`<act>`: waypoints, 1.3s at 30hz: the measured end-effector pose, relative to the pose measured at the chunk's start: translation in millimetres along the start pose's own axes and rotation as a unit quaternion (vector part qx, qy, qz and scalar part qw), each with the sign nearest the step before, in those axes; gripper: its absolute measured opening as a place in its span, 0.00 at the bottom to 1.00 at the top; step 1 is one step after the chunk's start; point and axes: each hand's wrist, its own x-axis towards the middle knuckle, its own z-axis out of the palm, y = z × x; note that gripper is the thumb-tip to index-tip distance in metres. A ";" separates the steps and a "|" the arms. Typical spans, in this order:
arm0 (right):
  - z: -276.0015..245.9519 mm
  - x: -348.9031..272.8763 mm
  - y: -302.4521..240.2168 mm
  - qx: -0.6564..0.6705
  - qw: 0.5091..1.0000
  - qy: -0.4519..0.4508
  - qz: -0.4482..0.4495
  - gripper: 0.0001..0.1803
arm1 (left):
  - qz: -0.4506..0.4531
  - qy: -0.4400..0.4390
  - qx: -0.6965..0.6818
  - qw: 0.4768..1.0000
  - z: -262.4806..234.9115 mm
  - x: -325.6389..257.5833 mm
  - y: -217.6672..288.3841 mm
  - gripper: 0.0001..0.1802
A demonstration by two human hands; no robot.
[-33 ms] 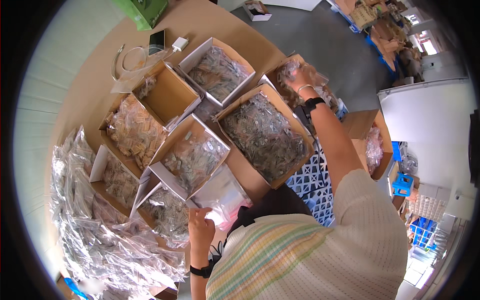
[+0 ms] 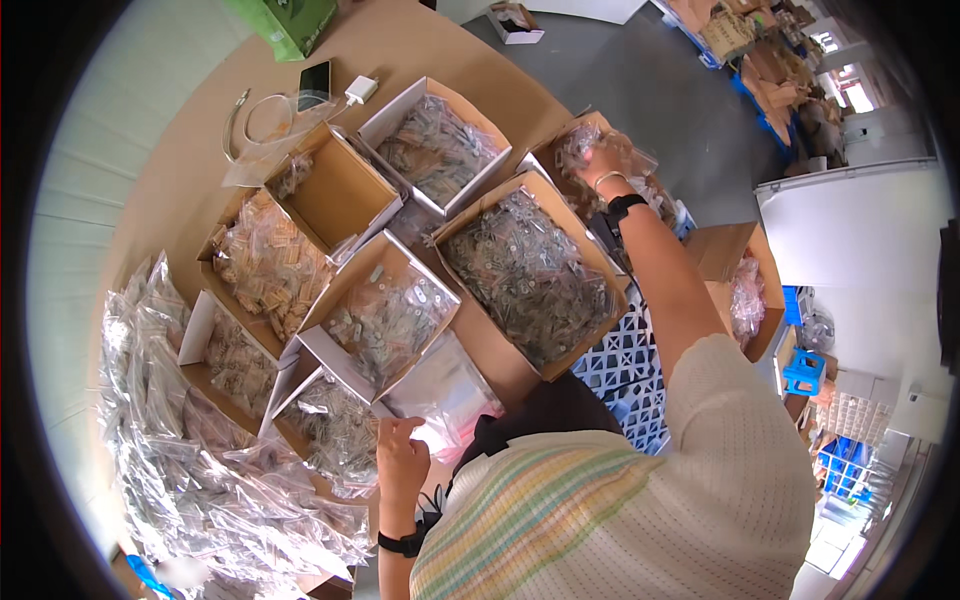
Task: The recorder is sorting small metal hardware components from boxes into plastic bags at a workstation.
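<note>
My right arm stretches out to a cardboard box (image 2: pixel 660 195) at the far right. In it, my right hand (image 2: pixel 603 165) is down among small clear plastic bags (image 2: pixel 574 148). Its fingertips are hidden by glinting plastic, so its grip does not show. My left hand (image 2: pixel 402 455) is raised near my body with curled fingers and nothing visible in them. Beside it lies a stack of flat clear bags (image 2: pixel 450 385). Just left of that hand is a box of small clear packets (image 2: pixel 345 435). Between my hands sits a large box of small metal parts in bags (image 2: pixel 530 275).
More open boxes crowd the table, including one with bagged metal pieces (image 2: pixel 435 145) and one with tan pieces (image 2: pixel 265 260). A heap of clear bags (image 2: pixel 220 480) covers the left. A phone (image 2: pixel 314 86) and a white charger (image 2: pixel 361 90) lie at the back. Blue lattice crates (image 2: pixel 625 375) stand by my right side.
My right hand has shifted very slightly toward me inside the far right box. My left hand and the boxes have stayed where they were.
</note>
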 end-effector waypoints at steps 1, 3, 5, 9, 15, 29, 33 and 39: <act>5.9 3.0 0.3 -0.001 1.000 -0.001 -0.005 0.21 | -0.004 0.003 -0.002 1.000 -0.8 1.3 -0.3 0.19; 13.7 4.8 2.1 0.150 0.987 -0.039 0.048 0.20 | -0.026 -0.009 -0.014 1.000 -5.3 2.3 3.1 0.18; 12.1 3.8 11.4 0.209 0.978 0.001 0.012 0.16 | -0.034 -0.010 -0.021 0.999 -10.0 6.6 2.6 0.18; -16.6 1.5 37.1 0.604 0.773 -0.141 0.137 0.07 | -0.048 -0.018 -0.029 0.998 -8.9 9.2 -0.1 0.19; -82.7 -28.2 -17.4 0.777 0.605 -0.136 0.105 0.06 | -0.043 -0.029 -0.031 0.998 -6.0 11.4 2.5 0.18; -103.4 16.2 -106.3 0.801 0.552 -0.219 0.079 0.13 | -0.077 -0.023 -0.043 0.996 -4.7 6.0 -4.6 0.16; -81.0 54.5 -185.4 0.364 0.862 -0.312 -0.163 0.19 | -0.089 -0.041 -0.049 0.994 -6.8 9.3 -3.3 0.16; 8.9 61.7 -278.6 0.012 0.928 -0.162 -0.334 0.19 | -0.086 -0.040 -0.059 0.994 -9.6 11.8 -5.2 0.16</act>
